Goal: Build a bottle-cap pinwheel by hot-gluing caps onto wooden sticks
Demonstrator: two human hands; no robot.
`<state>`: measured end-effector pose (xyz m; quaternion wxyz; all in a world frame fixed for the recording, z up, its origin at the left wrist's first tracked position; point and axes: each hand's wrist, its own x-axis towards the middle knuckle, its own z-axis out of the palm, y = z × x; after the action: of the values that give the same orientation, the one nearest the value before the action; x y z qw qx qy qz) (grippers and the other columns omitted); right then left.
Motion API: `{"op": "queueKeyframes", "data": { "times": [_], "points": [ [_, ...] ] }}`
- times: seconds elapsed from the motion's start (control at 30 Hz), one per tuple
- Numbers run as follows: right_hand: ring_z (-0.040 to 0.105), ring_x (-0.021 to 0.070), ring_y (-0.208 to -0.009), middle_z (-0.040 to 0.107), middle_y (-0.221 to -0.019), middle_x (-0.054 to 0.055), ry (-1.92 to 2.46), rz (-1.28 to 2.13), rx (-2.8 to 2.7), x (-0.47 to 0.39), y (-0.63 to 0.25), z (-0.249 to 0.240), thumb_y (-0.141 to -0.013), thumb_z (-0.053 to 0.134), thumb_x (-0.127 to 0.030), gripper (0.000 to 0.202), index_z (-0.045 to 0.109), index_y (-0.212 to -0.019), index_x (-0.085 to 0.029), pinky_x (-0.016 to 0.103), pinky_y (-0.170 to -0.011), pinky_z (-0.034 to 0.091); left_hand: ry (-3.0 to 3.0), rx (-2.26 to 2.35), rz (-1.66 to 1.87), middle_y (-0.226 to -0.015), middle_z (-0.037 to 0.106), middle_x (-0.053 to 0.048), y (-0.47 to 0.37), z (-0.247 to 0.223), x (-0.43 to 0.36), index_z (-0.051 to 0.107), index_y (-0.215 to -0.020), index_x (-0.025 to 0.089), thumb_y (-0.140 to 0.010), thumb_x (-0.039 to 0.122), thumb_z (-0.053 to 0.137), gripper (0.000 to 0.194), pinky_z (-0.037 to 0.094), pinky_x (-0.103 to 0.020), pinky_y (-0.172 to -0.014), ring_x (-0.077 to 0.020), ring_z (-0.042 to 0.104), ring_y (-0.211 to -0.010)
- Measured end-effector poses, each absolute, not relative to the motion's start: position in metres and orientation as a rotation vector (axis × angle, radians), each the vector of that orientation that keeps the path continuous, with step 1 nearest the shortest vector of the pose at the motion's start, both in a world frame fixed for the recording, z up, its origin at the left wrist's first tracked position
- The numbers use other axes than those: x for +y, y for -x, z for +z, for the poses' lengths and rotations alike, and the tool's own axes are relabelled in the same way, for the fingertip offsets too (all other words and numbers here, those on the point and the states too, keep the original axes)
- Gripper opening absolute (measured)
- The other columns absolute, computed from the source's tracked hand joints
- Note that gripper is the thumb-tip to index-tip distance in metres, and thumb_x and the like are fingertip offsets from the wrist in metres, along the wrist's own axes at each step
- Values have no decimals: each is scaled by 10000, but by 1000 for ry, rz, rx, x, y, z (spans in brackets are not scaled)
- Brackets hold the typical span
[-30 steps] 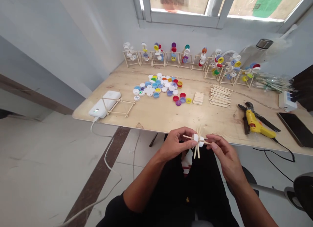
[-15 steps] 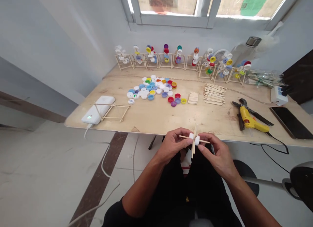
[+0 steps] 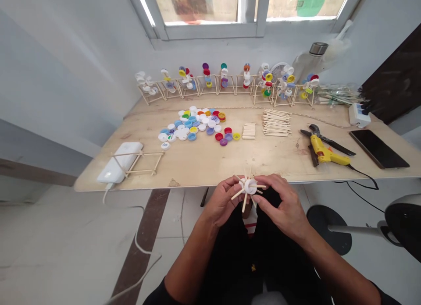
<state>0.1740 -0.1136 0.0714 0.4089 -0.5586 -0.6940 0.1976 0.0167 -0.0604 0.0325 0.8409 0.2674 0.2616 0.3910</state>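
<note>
Between my two hands, just past the table's front edge, is a spoked piece point(image 3: 250, 186) of white round caps with several thin wooden sticks radiating out. The fingers of my left hand point(image 3: 223, 202) pinch it from the left. From the right, my right hand point(image 3: 284, 208) grips it with thumb and fingers. Bottle caps point(image 3: 192, 123) in many colours lie heaped on the table point(image 3: 197, 164) beyond. A short stack of sticks point(image 3: 249, 131) and a longer stack point(image 3: 276, 122) lie to their right.
A stick frame point(image 3: 144, 162) leans over a white power bank point(image 3: 120, 162) at left. Stick stands with cap wheels point(image 3: 224, 79) line the back. At right are a yellow glue gun point(image 3: 329, 156), black-handled pliers point(image 3: 338, 145), a phone point(image 3: 379, 149) and a power adapter point(image 3: 359, 115).
The spoked piece has turned, so its sticks now fan out around a round white cap facing the camera. The view has shifted, and both hands still hold the piece.
</note>
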Motion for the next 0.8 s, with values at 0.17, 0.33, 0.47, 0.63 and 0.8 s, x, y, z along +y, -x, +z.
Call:
{"op": "queueKeyframes", "data": {
  "times": [0.17,0.33,0.47,0.63,0.8],
  "points": [
    [580,190,-844,664,-936,39,1356,428,-1791,-112,-171,72,-831,598,-264,191,597,-1020,-239,363,-786,420,-526,579,844,-763,655,-30,-21,32,-65,654,-852,130,-634,269,787,291,485,-229,-570,-108,580,-593],
    [583,187,-820,670,-886,35,1336,370,-1819,-112,-172,72,-839,588,-256,198,611,-1035,-239,364,-773,413,-525,576,836,-687,628,-11,-24,30,-70,632,-857,137,-632,319,785,327,454,-215,-500,-96,546,-519],
    [582,181,-808,665,-862,35,1323,333,-1811,-114,-171,72,-848,584,-249,204,618,-1048,-232,360,-756,411,-504,545,863,-679,615,9,-27,25,-73,606,-883,167,-634,328,783,345,450,-214,-476,-93,537,-495],
    [584,180,-791,666,-840,45,1305,299,-1799,-116,-169,72,-852,589,-274,200,633,-1036,-209,364,-744,416,-494,551,889,-699,621,13,-28,25,-76,593,-853,176,-605,337,800,360,458,-213,-488,-94,545,-510],
    [600,182,-797,676,-850,44,1299,313,-1783,-117,-168,71,-858,577,-287,201,643,-1037,-222,374,-764,429,-524,569,883,-682,617,13,-26,27,-76,595,-837,173,-595,364,804,371,451,-215,-510,-90,539,-513]
  ]
}}
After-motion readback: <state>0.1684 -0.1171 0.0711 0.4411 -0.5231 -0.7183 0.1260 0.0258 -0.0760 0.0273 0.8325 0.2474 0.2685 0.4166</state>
